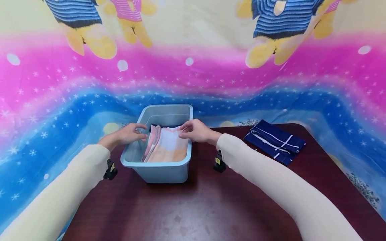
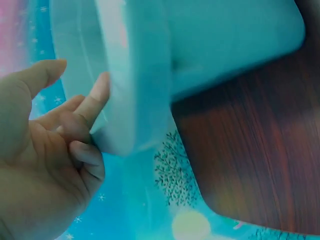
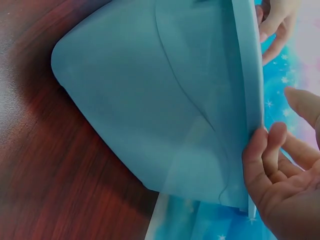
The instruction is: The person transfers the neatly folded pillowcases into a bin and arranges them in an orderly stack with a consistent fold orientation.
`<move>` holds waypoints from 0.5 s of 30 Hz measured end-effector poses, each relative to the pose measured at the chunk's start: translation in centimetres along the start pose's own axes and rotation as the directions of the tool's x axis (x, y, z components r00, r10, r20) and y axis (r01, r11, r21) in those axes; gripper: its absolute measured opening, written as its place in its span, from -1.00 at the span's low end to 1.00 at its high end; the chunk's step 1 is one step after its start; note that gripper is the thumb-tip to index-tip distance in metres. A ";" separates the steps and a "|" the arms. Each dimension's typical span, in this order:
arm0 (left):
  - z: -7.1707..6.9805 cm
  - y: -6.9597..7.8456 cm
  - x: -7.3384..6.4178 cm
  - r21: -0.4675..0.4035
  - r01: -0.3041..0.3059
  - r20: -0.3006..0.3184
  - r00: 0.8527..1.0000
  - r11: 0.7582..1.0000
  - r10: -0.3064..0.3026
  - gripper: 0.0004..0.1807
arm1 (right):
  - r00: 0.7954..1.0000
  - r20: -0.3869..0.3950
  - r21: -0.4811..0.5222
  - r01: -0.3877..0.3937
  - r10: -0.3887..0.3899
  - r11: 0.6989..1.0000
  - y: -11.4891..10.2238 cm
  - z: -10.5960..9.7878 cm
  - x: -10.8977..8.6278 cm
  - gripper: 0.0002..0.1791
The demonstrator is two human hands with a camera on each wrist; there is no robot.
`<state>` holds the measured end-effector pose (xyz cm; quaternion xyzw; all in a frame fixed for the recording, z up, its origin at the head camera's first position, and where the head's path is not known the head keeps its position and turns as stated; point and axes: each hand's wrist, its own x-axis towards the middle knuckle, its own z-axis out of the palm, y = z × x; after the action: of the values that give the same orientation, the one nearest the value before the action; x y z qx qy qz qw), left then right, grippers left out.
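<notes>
A blue-grey plastic bin [image 1: 167, 164] stands on the table, with folded clothes inside. On top lies a white and peach folded garment [image 1: 169, 144]; pink and grey folds [image 1: 151, 142] stand along its left side, and a dark cloth edge shows behind. My left hand [image 1: 129, 133] is over the bin's left rim, thumb and fingers apart with nothing between them. Across the bin, my right hand [image 1: 197, 130] hovers at the right rim, fingers loosely bent and holding nothing. In the right wrist view, fingertips of the right hand [image 3: 287, 175] are against or very near the rim.
A folded navy cloth with white lines [image 1: 274, 140] lies on the dark wooden table [image 1: 193, 207], right of the bin. A patterned fabric backdrop [image 1: 211, 77] hangs behind and beside the table. Black wrist cameras [image 1: 219, 162] sit under both cream sleeves.
</notes>
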<state>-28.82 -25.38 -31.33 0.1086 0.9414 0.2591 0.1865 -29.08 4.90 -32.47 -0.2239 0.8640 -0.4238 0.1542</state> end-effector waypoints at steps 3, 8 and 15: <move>-0.1 0.1 -0.3 -0.040 -0.015 -0.016 1.000 0.999 0.015 -0.37 | 0.999 0.015 0.020 0.031 -0.031 0.999 0.2 -0.3 -0.4 -0.57; -0.5 0.9 -1.0 -0.110 -0.049 -0.060 0.997 0.993 0.042 -0.44 | 0.997 0.019 0.035 0.069 -0.069 0.997 0.1 -0.9 -1.5 -0.57; -0.6 3.5 -1.9 -0.155 -0.132 -0.143 0.984 0.979 0.110 -0.50 | 0.995 -0.012 0.062 0.098 -0.097 0.993 0.6 -1.5 -3.2 -0.63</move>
<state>-26.94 -23.32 -28.44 0.1326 0.9188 0.3534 0.1152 -27.24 7.90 -31.82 -0.2591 0.8390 -0.4586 0.1364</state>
